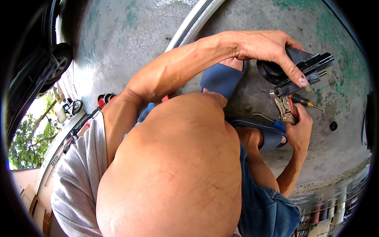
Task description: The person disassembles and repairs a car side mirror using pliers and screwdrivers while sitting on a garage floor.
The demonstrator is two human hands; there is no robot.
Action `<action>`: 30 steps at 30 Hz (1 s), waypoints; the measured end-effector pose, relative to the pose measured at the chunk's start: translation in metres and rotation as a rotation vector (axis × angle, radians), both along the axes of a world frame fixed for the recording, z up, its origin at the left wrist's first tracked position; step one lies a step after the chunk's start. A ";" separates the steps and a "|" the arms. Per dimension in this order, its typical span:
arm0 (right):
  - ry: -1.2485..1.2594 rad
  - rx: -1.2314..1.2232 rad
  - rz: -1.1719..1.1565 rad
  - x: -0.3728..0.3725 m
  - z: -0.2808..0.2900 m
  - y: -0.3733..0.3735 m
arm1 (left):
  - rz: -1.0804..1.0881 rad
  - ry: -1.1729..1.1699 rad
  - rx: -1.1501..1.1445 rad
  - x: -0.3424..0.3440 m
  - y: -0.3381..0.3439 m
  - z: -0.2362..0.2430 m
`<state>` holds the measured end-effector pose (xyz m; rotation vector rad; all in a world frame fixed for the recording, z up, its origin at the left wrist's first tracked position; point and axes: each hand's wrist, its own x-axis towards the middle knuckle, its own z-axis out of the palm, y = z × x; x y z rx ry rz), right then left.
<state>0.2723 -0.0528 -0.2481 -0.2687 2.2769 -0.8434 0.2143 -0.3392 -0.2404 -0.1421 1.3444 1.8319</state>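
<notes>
My left hand (272,49) is closed over a black plastic part (321,60) with ridged rails and a thin metal rod. Its thumb presses the part's near side, and the palm hides much of it. In my right hand (301,128) are locking pliers (283,106) with silver jaws and a red lever. Their jaws are close against the lower edge of the black part; I cannot tell whether they grip it. Just beyond the pliers lies a screwdriver (301,99) with a black and orange handle. Beside my right hand is a bent hook tool (279,125) with a blue handle.
A small black cap (333,126) lies on the worn grey-green concrete floor (339,158). My feet wear blue slides (222,80). A long white curved panel (193,23) lies beyond my left forearm. A dark car (29,71) stands far left; shelved items line the lower right.
</notes>
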 end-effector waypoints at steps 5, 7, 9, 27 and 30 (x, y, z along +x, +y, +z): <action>0.045 0.085 0.100 -0.016 -0.003 0.000 | 0.060 0.157 -0.091 -0.007 0.004 -0.016; 0.041 0.125 0.116 -0.022 -0.005 -0.001 | 0.068 0.134 -0.094 -0.010 0.004 -0.022; 0.073 0.173 0.151 -0.030 -0.006 -0.002 | 0.033 0.158 -0.150 -0.016 0.003 -0.026; 0.303 0.449 0.631 -0.166 0.011 -0.040 | 0.250 0.283 -0.177 -0.061 -0.028 -0.094; 0.330 0.555 0.743 -0.188 0.021 -0.054 | 0.287 0.177 -0.056 -0.055 -0.030 -0.101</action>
